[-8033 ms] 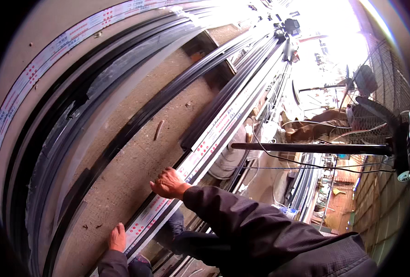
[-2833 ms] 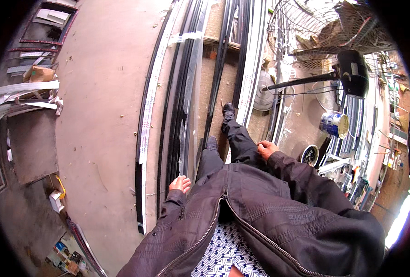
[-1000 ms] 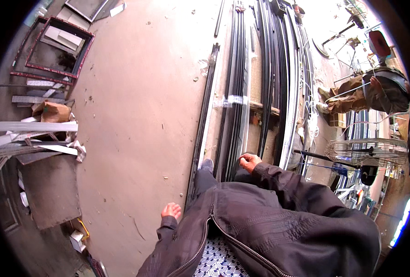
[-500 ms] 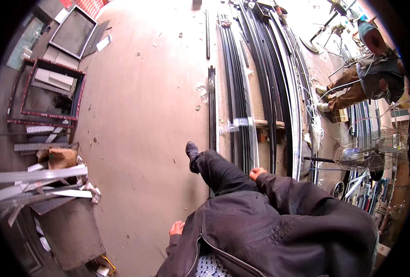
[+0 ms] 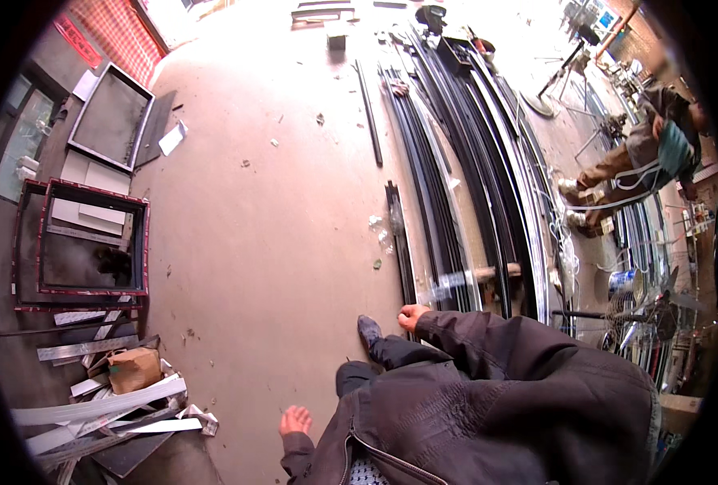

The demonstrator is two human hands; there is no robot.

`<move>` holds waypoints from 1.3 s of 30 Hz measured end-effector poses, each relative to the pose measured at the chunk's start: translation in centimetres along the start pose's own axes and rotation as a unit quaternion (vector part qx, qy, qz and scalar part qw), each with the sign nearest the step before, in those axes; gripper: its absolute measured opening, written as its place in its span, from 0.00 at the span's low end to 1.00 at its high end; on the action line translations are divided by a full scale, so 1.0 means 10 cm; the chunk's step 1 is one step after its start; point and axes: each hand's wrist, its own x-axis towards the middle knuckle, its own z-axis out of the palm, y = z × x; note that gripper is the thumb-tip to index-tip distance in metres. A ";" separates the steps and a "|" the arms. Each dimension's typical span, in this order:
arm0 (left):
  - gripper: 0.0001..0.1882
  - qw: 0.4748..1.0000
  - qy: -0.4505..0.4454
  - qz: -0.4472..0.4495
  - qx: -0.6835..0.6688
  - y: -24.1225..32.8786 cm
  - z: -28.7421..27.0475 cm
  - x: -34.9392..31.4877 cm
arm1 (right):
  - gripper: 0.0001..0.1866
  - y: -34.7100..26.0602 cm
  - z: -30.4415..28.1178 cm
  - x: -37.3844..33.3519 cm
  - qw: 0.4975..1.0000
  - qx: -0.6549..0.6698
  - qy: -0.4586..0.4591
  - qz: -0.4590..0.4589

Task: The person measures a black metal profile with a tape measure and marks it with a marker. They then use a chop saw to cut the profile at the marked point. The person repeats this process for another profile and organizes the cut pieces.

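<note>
Low on the left side of my body, my left hand hangs over the bare floor, fingers stretched and a little apart, holding nothing. My right hand is in front of my body with its fingers curled in; no object shows in it. In the picture it overlaps the near end of a thin black profile bar lying on the floor, and I see no grip on that bar. My shoe steps forward on the floor just left of this hand.
Long black and silver profiles lie in rows to the right, over a wooden crosspiece. A person stands beyond them, near a wire-caged fan. Left are dark frames, white strips and a brown package.
I have walked forward, and the floor items slide down in view. My right hand has swung left, my left hand shows more fully, and the other person has shifted posture.
</note>
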 end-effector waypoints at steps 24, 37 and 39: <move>0.26 0.434 -0.364 0.801 0.193 7.75 3.25 -1.66 | 0.17 -2.51 0.09 1.69 0.947 0.155 0.178 0.216; 0.26 -0.055 -0.384 0.871 0.303 9.97 5.01 -1.93 | 0.15 -3.00 -0.87 3.70 0.952 0.158 0.163 0.205; 0.25 -0.062 -0.379 0.874 0.298 10.22 5.38 -1.87 | 0.14 -3.05 -1.28 4.07 0.945 0.251 0.141 0.154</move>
